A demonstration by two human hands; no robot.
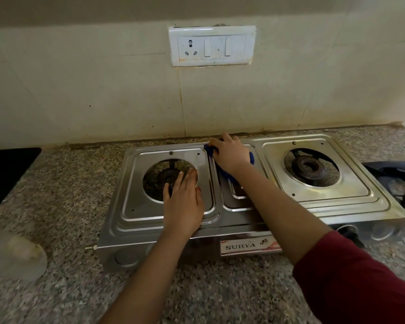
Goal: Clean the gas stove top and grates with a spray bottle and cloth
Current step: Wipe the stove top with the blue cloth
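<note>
A steel two-burner gas stove (pixel 351 195) sits on the granite counter with both grates off. My left hand (pixel 185 202) lies flat with straight fingers on the left burner plate, partly over the left burner (pixel 166 176). My right hand (pixel 229 153) grips a blue cloth (pixel 223 171) and presses it on the stove's middle strip near the back edge. The right burner (pixel 310 167) is uncovered. No spray bottle is in view.
Dark grates (pixel 393 171) lie on the counter to the right of the stove. A black surface (pixel 7 169) is at the far left. A blurred clear object (pixel 14 256) sits at the near left. A switch plate (pixel 212 45) is on the tiled wall.
</note>
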